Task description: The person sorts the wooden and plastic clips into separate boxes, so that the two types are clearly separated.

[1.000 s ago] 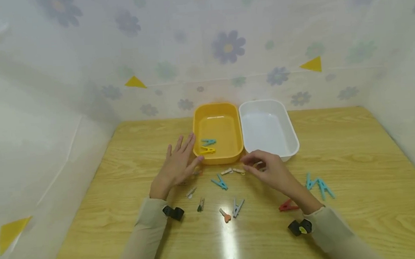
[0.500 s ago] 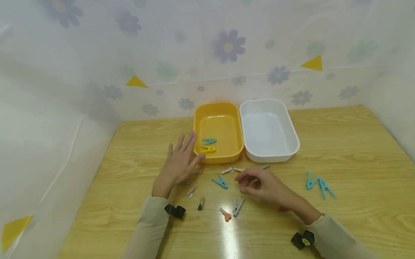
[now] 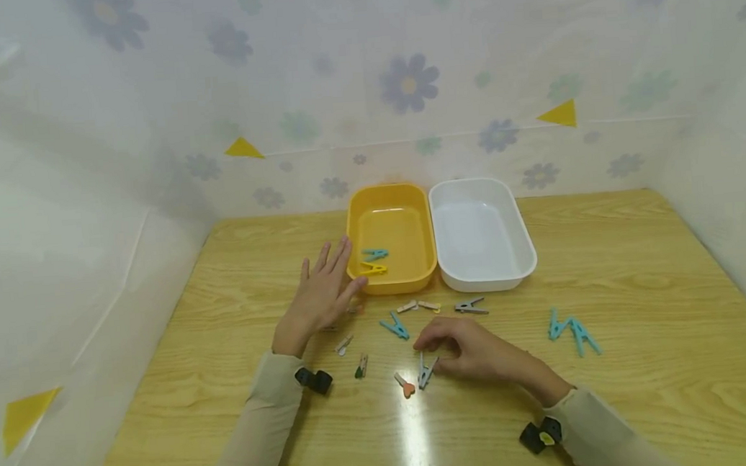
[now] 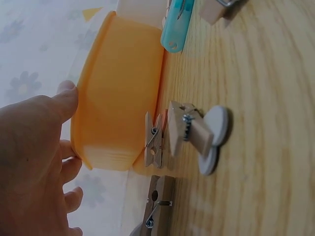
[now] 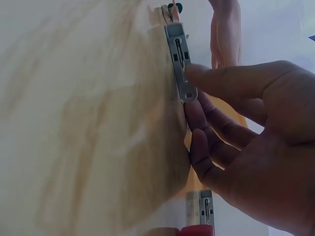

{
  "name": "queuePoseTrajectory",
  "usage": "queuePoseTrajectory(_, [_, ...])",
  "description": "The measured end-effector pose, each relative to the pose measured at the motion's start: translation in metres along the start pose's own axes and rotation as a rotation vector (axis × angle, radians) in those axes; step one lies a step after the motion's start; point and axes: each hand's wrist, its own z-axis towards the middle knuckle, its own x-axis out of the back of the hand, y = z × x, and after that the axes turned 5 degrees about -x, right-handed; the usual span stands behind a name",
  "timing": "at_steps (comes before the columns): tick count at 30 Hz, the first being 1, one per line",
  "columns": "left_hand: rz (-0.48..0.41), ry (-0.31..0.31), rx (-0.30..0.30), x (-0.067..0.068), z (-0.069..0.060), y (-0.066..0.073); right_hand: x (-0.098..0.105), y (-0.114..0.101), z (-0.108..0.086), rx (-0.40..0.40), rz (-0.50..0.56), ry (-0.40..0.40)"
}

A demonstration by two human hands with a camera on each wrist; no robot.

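Note:
My left hand rests with spread fingers on the left rim of the yellow bin; the left wrist view shows its thumb at that rim. In the bin lie a blue clip and a yellow clip. On the table, my right hand has thumb and index finger apart around the legs of a grey clip. In the right wrist view the thumb tip meets this grey clip; whether it is pinched is unclear. A blue clip lies just beyond.
A white bin stands right of the yellow one. Several small wooden clips, one with an orange heart, lie scattered on the table. Another grey clip lies before the white bin, and two blue clips lie farther right.
My right hand has moved down and left from the white bin's front edge to the grey clip, uncovering the other grey clip. The red clip is now hidden in the head view. My left hand stays put.

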Motion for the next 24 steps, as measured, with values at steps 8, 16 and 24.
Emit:
queuePoseTrajectory(8, [-0.001,0.006,-0.004,-0.0016,0.0006,-0.0015,-0.0014,0.0007,0.0017,-0.02,-0.024,-0.042])
queuePoseTrajectory(16, [0.0,0.014,-0.012,0.0003,0.0012,-0.0021,0.0005,-0.0026,0.0026,-0.031,-0.044,-0.022])
queuePoseTrajectory(24, [-0.005,-0.006,-0.002,0.002,-0.0006,0.0005,0.003,-0.0056,0.0008,-0.078,-0.007,0.004])
